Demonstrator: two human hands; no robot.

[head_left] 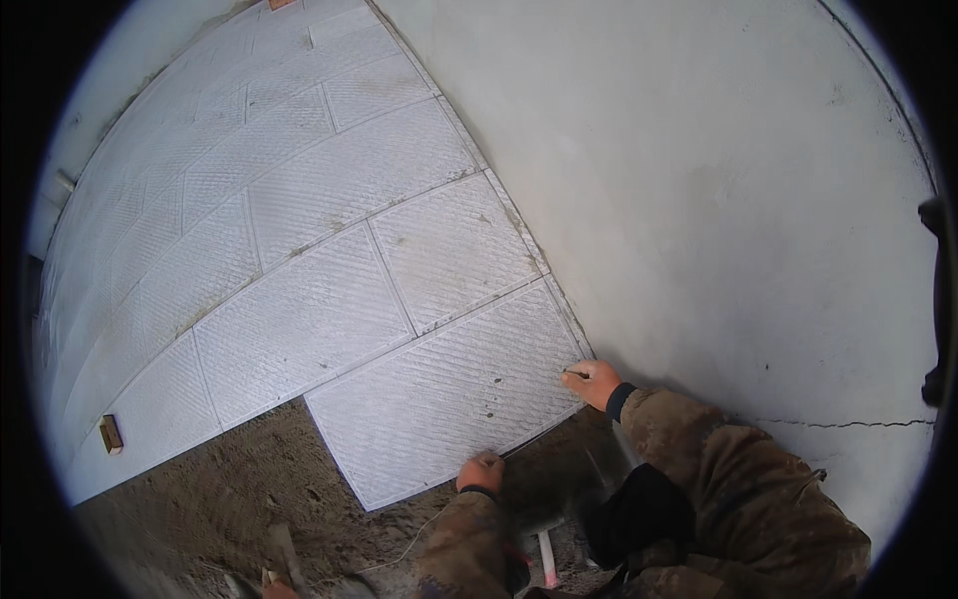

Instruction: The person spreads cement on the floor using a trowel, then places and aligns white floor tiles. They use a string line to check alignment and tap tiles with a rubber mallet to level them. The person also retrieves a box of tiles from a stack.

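A grey wall [738, 200] is rising to the right of the right hand [593, 383], with a thin crack [848, 424] running across it, right of and a little lower than that hand. Pale, ribbed tiles [289, 299] are spreading beyond and to the left of both hands, meeting the wall along a slanting edge. A dark, rough bed [230, 479] is lying to the left of the left hand [481, 472] and continuing between the two hands along the tiles' near side. The near tile [429, 399] is lying directly in front of the left hand, its right corner reaching the right hand; dark spots [490, 413] are showing on it beyond the left hand. Camouflage sleeves [689, 439] are covering both forearms. A black shape, too unclear to name, is sitting below the right hand. A pale handle [547, 559] is pointing up below and right of the left hand. Another person's hand [279, 589] is partly showing far below and left of the left hand. The left hand is curling at the near tile's edge; whether it is gripping it, I cannot tell. The right hand is pinching a small dark piece [577, 374] over the tile's right corner. A brown block [110, 434] is resting on a tile well left of the left hand.
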